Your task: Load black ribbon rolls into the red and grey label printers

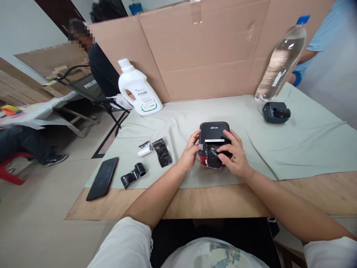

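Observation:
A small box-shaped device [213, 131] with a black lid and red sides, looking like a portable label printer, rests on the cloth in front of me. A creased, shiny black strip [213, 160] hangs over its front. My left hand [191, 153] is closed around the device's left side, thumb at the front corner. At the right, my right hand [236, 155] has its thumb and fingers on the strip's right edge, while another finger reaches over the lid. Left of the device lie a flat black strip [162, 152], a small white roll [144, 149] and a partly unrolled black roll [134, 175].
A phone [102, 178] lies at the table's left edge. A white jug [141, 89] stands before the cardboard panel [209, 52]. At the right are a tall water bottle [283, 63] and a dark device [275, 112]. Other people sit beyond the table.

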{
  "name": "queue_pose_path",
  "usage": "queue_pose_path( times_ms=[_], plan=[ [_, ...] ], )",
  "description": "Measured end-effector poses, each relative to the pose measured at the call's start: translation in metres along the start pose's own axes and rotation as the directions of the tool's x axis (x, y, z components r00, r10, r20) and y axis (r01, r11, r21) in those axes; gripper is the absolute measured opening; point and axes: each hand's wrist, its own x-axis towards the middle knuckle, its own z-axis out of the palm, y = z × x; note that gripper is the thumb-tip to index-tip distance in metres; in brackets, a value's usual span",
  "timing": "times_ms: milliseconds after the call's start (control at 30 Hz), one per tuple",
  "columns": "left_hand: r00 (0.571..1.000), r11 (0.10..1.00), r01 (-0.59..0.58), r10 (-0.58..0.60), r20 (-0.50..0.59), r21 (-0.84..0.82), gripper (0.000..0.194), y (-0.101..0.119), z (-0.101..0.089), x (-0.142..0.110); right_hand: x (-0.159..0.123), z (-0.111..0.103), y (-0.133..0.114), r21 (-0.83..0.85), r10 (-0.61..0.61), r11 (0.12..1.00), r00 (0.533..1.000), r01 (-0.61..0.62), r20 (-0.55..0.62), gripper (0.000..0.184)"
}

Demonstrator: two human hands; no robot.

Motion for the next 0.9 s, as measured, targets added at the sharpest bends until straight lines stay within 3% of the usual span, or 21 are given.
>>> queue_pose_path(
  times_ms=[167,333,533,733,900],
  plan=[
    [0.998,0.995,0.058,-0.057,0.011,-0.081,0.068,0.003,-0.001,0.004,-0.003,0.001,-0.003,-0.128,-0.158,0.980,0.987,0.153,-0.028,0.014],
    [0.993,0.989,0.115,-0.111,0.044,-0.098,0.074,0.007,-0.003,0.013,-0.002,0.003,0.000,-0.137,-0.128,0.983,0.992,0.125,-0.010,0.015],
    [0.997,0.993,0.057,-0.052,0.056,-0.106,0.079,0.002,0.001,0.012,-0.004,0.006,-0.001,-0.143,-0.177,0.975,0.983,0.169,-0.048,0.014],
    [0.997,0.959,-0.003,0.023,0.068,-0.285,0.095,-0.003,0.001,0.015,-0.003,0.008,0.000,-0.177,-0.260,0.954,0.961,0.241,-0.092,0.013],
    [0.995,0.935,-0.012,0.047,0.091,-0.354,0.093,-0.008,0.001,0.016,-0.003,0.010,-0.001,-0.158,-0.344,0.933,0.928,0.322,-0.142,0.014]
  ],
)
